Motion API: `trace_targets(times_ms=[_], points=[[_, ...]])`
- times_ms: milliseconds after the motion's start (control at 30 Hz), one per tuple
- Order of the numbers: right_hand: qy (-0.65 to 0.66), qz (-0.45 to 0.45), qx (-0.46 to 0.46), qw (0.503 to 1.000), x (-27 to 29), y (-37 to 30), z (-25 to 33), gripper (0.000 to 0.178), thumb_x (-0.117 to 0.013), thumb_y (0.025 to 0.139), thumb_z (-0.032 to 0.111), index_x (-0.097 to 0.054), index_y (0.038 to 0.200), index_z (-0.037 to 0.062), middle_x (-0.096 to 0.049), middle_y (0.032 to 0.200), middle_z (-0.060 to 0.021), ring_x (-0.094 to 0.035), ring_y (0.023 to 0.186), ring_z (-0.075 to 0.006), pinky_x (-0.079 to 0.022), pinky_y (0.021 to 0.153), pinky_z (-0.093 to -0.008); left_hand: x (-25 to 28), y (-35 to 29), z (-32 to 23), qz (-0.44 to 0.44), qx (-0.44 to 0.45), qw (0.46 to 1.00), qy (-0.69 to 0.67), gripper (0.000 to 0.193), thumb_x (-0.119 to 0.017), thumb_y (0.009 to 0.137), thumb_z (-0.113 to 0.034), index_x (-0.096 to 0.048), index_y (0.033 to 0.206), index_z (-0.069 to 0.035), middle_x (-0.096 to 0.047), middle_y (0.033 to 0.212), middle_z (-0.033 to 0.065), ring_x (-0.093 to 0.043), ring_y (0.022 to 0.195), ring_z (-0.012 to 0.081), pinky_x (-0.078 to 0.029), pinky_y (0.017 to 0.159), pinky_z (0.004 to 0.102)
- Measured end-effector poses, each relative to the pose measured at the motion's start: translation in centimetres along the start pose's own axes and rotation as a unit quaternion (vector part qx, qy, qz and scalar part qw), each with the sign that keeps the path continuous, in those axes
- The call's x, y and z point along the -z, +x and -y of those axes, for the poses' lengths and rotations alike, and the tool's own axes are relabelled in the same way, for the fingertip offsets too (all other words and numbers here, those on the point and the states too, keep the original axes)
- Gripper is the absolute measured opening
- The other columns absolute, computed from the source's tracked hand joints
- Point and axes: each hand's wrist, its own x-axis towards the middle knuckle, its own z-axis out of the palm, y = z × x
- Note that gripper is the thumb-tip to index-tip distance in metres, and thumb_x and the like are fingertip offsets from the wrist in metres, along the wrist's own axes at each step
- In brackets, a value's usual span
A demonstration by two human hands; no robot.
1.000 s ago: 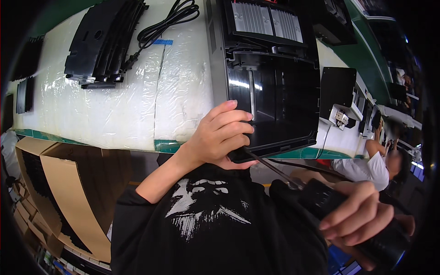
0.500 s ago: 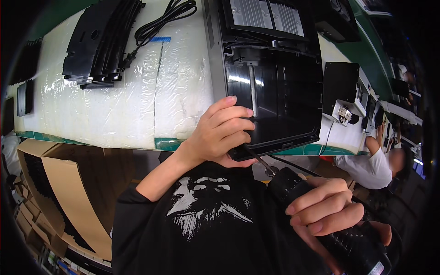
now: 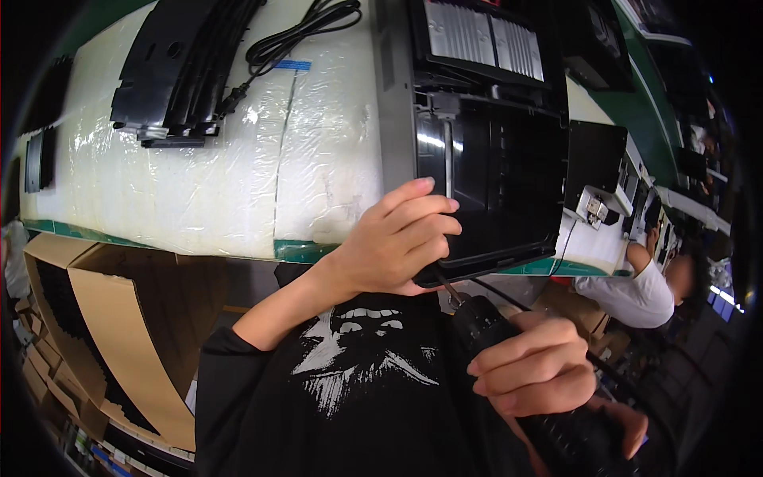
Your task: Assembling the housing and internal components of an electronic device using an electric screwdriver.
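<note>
A large black machine housing [image 3: 520, 191] with grey side walls lies open on the bench's near edge. Inside it runs a metal rod [image 3: 448, 159]. My left hand [image 3: 401, 238] grips the near left corner of the housing, fingers curled over the rim, the thumb mostly hidden below. In my right hand [image 3: 540, 366] is a black electric screwdriver [image 3: 481, 322], held in a closed grip. Its long bit slants up and left to the underside of the housing's near edge, beside my left hand. The bit's tip is hidden there.
Ribbed silver metal panels [image 3: 485, 44] sit at the housing's far end. Left of it, plastic film covers the white padded bench [image 3: 199, 187], with stacked black plastic parts [image 3: 179, 75] and a coiled black cable [image 3: 298, 36]. A cardboard box [image 3: 119, 334] stands below left. Another person [image 3: 628, 290] is at right.
The housing and bench items sit slightly farther right in the view. My right hand and the screwdriver have moved a little left, while my left hand keeps its hold on the corner.
</note>
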Motion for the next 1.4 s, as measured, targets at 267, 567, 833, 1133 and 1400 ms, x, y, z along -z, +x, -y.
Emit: trace_targets(times_ms=[267, 567, 833, 1133, 1400], points=[[0.06, 0.114, 0.015, 0.992, 0.5, 1.3, -1.2, 0.012, -0.064, 0.07, -0.011, -0.055, 0.074, -0.0037, -0.062, 0.071, -0.0186, -0.063, 0.056, -0.0256, -0.057, 0.053, -0.0283, -0.6, -0.3, 0.0, -0.023, -0.009, 1.0, -0.02, 0.035, -0.055, 0.077, -0.039, -0.055, 0.073, -0.005, -0.057, 0.089, 0.0049, -0.052, 0.103, 0.0216, -0.036, 0.103, 0.0408], [0.019, 0.07, -0.04, 0.997, 0.1, 0.6, -0.7, 0.016, -0.072, 0.07, -0.001, -0.059, 0.08, 0.0005, -0.064, 0.068, -0.0138, -0.065, 0.06, -0.0265, -0.042, 0.038, -0.0256, -0.5, 0.2, -0.1, -0.044, 0.01, 0.999, -0.031, 0.028, -0.065, 0.073, -0.034, -0.05, 0.065, -0.011, -0.058, 0.087, -0.0001, -0.055, 0.101, 0.0193, -0.036, 0.1, 0.0429], [0.058, -0.12, 0.053, 0.99, 2.2, 2.0, 2.1, 0.062, -0.058, 0.082, 0.056, -0.048, 0.103, -0.0024, -0.053, 0.066, -0.0038, -0.049, 0.043, -0.0139, -0.042, 0.041, -0.0214, 0.9, 0.7, -0.5, -0.022, 0.026, 0.998, -0.044, 0.034, -0.077, 0.064, -0.034, -0.05, 0.068, -0.012, -0.058, 0.086, -0.0011, -0.057, 0.097, 0.0198, -0.039, 0.1, 0.0433], [-0.007, -0.515, 0.052, 0.856, 14.1, -8.5, 11.0, 0.048, -0.052, 0.089, 0.037, -0.044, 0.118, 0.0, -0.043, 0.077, -0.0028, -0.042, 0.055, -0.0102, -0.035, 0.047, -0.0209, 4.1, -0.5, -0.5, -0.007, 0.088, 0.992, -0.092, 0.028, -0.059, 0.075, -0.03, -0.065, 0.092, -0.009, -0.059, 0.111, 0.0098, -0.051, 0.111, 0.0274, -0.029, 0.103, 0.0475], [-0.278, -0.778, -0.219, 0.518, 20.6, -20.2, 0.7, 0.021, -0.066, 0.074, 0.0, -0.055, 0.092, -0.0041, -0.057, 0.088, -0.0111, -0.06, 0.073, -0.0197, -0.053, 0.059, -0.0295, 7.3, 4.8, 11.1, -0.114, 0.299, 0.92, 0.227, 0.057, -0.058, 0.084, -0.01, -0.036, 0.136, 0.001, -0.043, 0.136, 0.0193, -0.037, 0.128, 0.0318, -0.027, 0.107, 0.0368]])
